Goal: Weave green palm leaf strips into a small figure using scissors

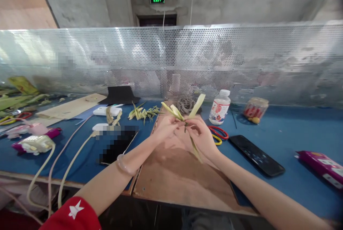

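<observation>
Both hands meet above the bare wooden board (163,176) at the middle of the table. My left hand (168,126) is closed, its fingers pinching pale yellow-green leaf strips (198,106) that look like corn husk. Close against it, my right hand (202,136) is closed on the same strips near their joint. Several ends fan upward, and one strip hangs down below the right hand. The fingertips partly hide the joint. Just behind the hands lies a coil of grey cord (185,105). Scissors with red and yellow handles (221,133) lie beside my right hand.
A bottle (219,108), a lidded jar (255,110), a black phone (255,155) and a purple packet (323,167) are at right. Leaf pieces (144,112), a dark-screened device (120,146) and cables (71,158) are at left. A perforated metal screen (134,58) stands behind.
</observation>
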Tool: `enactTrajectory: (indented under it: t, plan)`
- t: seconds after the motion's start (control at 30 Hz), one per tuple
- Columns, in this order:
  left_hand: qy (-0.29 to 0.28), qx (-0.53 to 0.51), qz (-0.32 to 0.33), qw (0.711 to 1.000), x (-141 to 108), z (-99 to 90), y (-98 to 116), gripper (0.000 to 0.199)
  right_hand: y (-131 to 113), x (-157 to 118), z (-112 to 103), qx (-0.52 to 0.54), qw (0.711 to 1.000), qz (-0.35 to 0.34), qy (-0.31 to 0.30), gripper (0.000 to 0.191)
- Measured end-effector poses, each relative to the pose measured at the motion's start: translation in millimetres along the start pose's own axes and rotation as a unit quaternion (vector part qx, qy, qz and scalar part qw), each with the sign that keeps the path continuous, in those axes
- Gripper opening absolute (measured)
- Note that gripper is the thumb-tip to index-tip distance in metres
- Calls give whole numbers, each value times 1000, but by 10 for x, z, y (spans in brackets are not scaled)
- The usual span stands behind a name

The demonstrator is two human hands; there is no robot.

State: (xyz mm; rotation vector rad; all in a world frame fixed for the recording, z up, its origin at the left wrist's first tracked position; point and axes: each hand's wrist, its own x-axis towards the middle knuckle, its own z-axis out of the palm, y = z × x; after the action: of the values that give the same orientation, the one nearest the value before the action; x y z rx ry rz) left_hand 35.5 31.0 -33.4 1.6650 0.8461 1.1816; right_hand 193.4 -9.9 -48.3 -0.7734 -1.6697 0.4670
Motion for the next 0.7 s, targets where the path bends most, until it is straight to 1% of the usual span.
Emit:
enactTrajectory:
  t: [0.1,0.23,0.33,0.43,0.53,0.6,0.7]
  plan:
    - [3,-4,4,1000,-12,4,12,25,19,4,-19,-23,1000,-14,2,17]
    - [3,-7,18,1000,-30,14,45,22,45,-8,19,9,1000,9,6,21]
    - [25,-25,24,999,-34,41,71,22,53,-20,58,33,999,21,18,26]
    - [47,-51,34,997,-35,75,92,26,27,-27,64,47,998,29,24,32]
    - [60,-74,35,995,-43,96,107,31,-23,-29,45,51,998,31,24,33]
    - [59,-69,35,995,-52,93,114,32,-53,-32,33,54,998,32,24,32]
    - [34,-32,50,998,-57,70,121,30,-77,-40,23,54,998,27,33,30]
